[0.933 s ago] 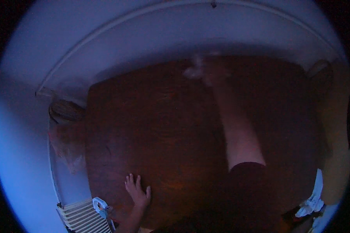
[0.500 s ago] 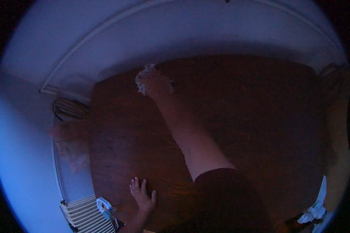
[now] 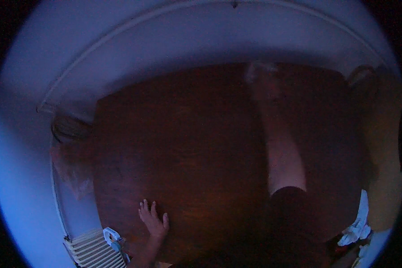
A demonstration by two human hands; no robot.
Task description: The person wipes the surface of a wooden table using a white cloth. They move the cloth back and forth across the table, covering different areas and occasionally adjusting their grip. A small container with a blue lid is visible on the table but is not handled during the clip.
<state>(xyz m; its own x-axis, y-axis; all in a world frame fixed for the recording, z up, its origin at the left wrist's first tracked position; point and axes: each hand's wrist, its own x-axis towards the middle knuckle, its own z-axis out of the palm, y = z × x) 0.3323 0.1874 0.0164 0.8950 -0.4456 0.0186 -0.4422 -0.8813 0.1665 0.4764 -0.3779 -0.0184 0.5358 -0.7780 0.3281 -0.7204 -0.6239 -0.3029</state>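
A dark brown wooden table (image 3: 187, 134) fills the middle of the view. At its far edge, right of centre, my right hand (image 3: 270, 85) presses down on a crumpled pale cloth (image 3: 256, 71). Motion smears both, and the hand covers part of the cloth. My right arm is stretched far forward over the tabletop. Near the front left corner, my left hand (image 3: 153, 221) lies flat on the wood with its fingers spread, holding nothing.
A white wall (image 3: 178, 40) rises behind the table. On the left are a coiled dark bundle (image 3: 71, 128), a ribbed white radiator (image 3: 94, 250) and a white plastic object (image 3: 111, 235). White crumpled material (image 3: 358, 225) hangs at the right, beside a yellowish-brown surface (image 3: 382, 178).
My right hand has swept the cloth to the right along the table's far edge. My left hand stays flat at the front left. The view has shifted slightly.
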